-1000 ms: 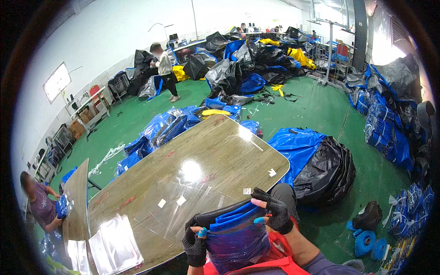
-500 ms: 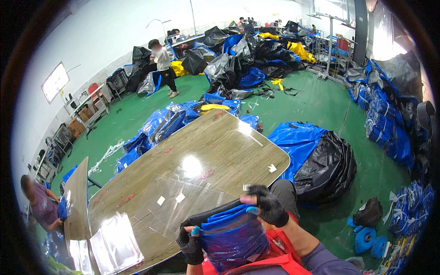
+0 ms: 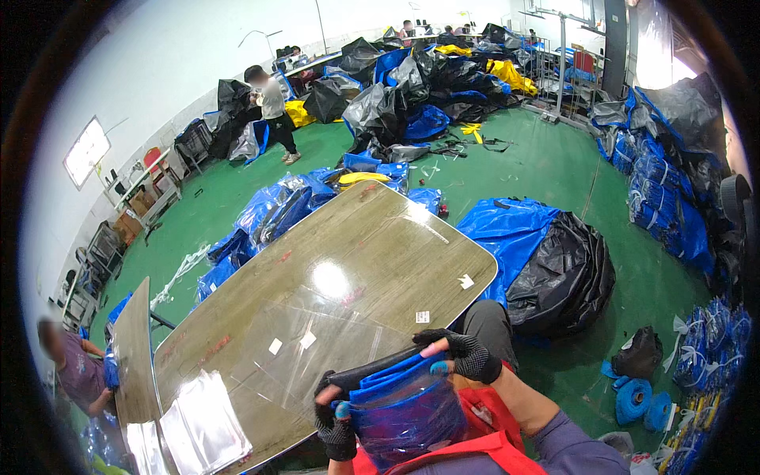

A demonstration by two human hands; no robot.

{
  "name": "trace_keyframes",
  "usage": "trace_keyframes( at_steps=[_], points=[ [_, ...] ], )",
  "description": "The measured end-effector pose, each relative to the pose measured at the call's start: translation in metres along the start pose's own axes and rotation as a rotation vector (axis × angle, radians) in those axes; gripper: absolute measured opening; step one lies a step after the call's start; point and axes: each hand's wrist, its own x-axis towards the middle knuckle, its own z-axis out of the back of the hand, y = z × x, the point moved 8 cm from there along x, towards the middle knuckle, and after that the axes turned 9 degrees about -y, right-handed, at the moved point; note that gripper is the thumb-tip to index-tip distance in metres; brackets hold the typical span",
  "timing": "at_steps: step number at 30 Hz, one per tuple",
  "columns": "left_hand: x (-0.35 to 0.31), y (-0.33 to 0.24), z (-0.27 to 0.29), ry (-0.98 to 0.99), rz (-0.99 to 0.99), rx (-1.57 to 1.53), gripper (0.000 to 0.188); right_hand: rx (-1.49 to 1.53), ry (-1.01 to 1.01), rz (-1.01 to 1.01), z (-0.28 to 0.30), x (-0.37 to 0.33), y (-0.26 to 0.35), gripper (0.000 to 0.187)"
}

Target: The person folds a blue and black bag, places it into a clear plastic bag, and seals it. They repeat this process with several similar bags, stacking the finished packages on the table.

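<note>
A folded blue tarp with a black edge (image 3: 408,412) sits in a transparent plastic bag over my lap, at the near edge of the table. My left hand (image 3: 336,423), in a black fingerless glove, grips the bundle's left upper corner. On the opposite upper corner is my right hand (image 3: 469,356), gloved alike, with thumb and fingers closed on the bag's edge. Blue wraps show on some fingertips. Just beyond the bundle, an unfilled transparent bag (image 3: 317,340) lies flat on the wood-patterned table (image 3: 396,261), with small white labels (image 3: 308,340) on it.
A stack of transparent bags (image 3: 204,423) lies at the table's left end. Packed blue bundles (image 3: 273,210) line its far side. A blue-black tarp heap (image 3: 558,273) stands to the right. One person (image 3: 79,368) works at left; another (image 3: 273,111) stands farther back.
The view has shifted slightly. Both hands keep hold of the bagged tarp, and a small label on the table, partly hidden by my right hand before, now shows fully.
</note>
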Motion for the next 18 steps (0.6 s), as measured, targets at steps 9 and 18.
trace_keyframes(
  at_steps=[9,18],
  points=[
    [0.006,0.014,0.009,-0.058,0.207,-0.066,0.031,-0.536,0.031,0.289,-0.003,0.002,0.036,0.026],
    [0.010,-0.003,-0.007,-0.029,0.199,0.054,0.029,-0.420,-0.275,-0.064,0.008,0.008,0.025,0.029]
  ],
)
